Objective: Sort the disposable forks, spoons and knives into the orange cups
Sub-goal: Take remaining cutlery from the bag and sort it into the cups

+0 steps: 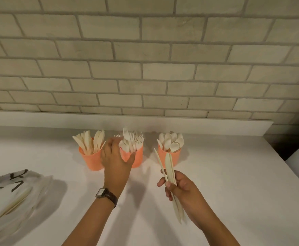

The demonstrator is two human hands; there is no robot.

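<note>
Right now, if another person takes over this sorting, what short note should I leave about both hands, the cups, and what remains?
Left hand: at the fork cup, fingers curled by its rim; whether it holds anything I cannot tell.
Right hand: grips a bundle of knives, blades up.
On the white counter: knife cup left, fork cup middle, spoon cup right, all well filled.
Left to do: drop the bundle into the knife cup, then sort the few pieces visible in the plastic bag.

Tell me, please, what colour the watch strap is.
Dark brown; the watch strap shows best in the head view.
</note>
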